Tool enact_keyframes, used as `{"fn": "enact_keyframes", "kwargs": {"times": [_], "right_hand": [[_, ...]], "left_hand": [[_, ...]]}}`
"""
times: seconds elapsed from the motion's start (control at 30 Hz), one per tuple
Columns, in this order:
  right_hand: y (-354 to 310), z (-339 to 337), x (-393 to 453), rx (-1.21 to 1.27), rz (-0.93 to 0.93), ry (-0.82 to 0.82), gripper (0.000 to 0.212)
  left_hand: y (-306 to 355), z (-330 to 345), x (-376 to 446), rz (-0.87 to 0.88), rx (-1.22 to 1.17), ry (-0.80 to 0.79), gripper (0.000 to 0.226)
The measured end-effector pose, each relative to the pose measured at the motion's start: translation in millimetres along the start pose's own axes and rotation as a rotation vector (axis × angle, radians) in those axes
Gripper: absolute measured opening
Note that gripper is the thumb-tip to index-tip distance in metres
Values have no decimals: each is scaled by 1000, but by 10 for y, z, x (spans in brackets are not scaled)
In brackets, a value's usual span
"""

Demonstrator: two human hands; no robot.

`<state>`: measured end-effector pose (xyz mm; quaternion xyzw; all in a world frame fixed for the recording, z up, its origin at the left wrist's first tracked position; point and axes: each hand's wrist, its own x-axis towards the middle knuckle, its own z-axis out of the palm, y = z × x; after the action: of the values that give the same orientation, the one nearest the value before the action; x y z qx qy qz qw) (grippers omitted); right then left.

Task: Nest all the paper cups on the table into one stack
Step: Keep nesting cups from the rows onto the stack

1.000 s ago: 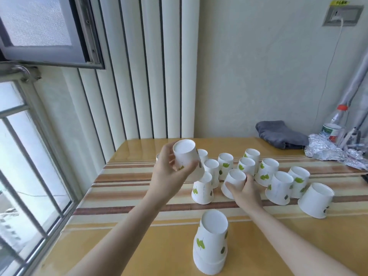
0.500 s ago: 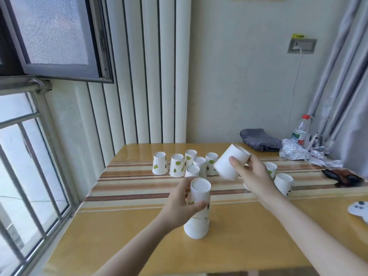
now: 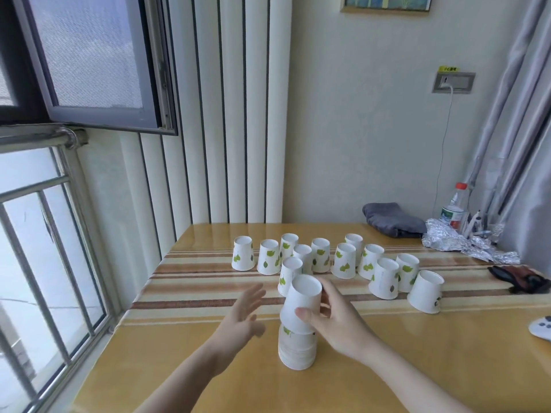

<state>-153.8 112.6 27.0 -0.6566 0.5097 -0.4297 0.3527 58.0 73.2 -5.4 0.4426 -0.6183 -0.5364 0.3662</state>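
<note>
A daylit room corner. On the left, a barred window (image 3: 44, 248) with an open frosted pane (image 3: 89, 52) above it. White vertical blinds (image 3: 226, 114) hang beside a pale plain wall (image 3: 357, 129) with a wall socket (image 3: 453, 82) and a picture frame's lower edge (image 3: 386, 3). Grey curtains (image 3: 518, 129) hang at right. A glossy yellow tabletop (image 3: 208, 338) has a striped band across it.

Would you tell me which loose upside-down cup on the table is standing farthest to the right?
The tilted cup at the row's right end, nearest the black glove; it shows a dark mark rather than green leaves.
</note>
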Motion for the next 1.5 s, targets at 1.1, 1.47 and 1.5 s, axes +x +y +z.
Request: {"fn": "enact_keyframes", "kwargs": {"times": [1.1,1.47,1.5], "right_hand": [[1416,-1259,1023,-387,618,735,70],[296,-1034,775,59,281,643,51],[154,-1019,730,108,230,593,49]], "left_hand": [[997,233,1167,175,52,215,47],[994,294,346,169,124,-2,59],[931,322,299,154,132,-15,60]]}}
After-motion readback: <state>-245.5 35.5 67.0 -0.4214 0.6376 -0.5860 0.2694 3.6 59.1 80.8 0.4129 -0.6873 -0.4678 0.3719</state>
